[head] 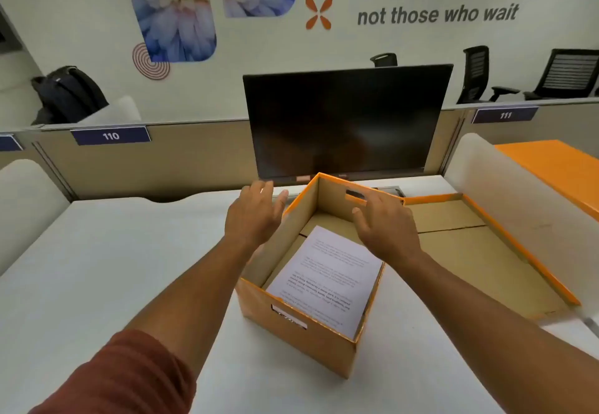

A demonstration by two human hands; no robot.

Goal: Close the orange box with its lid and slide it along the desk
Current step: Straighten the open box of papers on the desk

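Office cubicles fill the background, with a dark monitor (346, 121) standing at twelve o'clock on a pale desk (113, 267) and a printed slogan on the wall behind it. At the middle of the desk sits the orange box (311, 332), open at the top, with a sheet of printed paper (324, 277) lying inside it against the near right wall. Its lid (479, 251) rests upside down on the desk at three o'clock from the box, brown inner face up and orange rim showing, touching or almost touching the box's far right corner; the wide-angle bend makes it hard to say which. The left hand (256, 215) hovers just outside the box's left wall at about eleven o'clock, fingers spread wide and holding nothing. The right hand (385, 225) hangs over the box's far right part, near the slot handle in the far wall, fingers loosely apart and empty as well, though whether a fingertip brushes the wall is unclear. Judged from this, the task is barely begun: the box stands uncovered, the lid is not picked up, and nothing suggests a slide has started. What is left is to take the lid, turn it over, seat it on the rim, then push the closed box along the desk.
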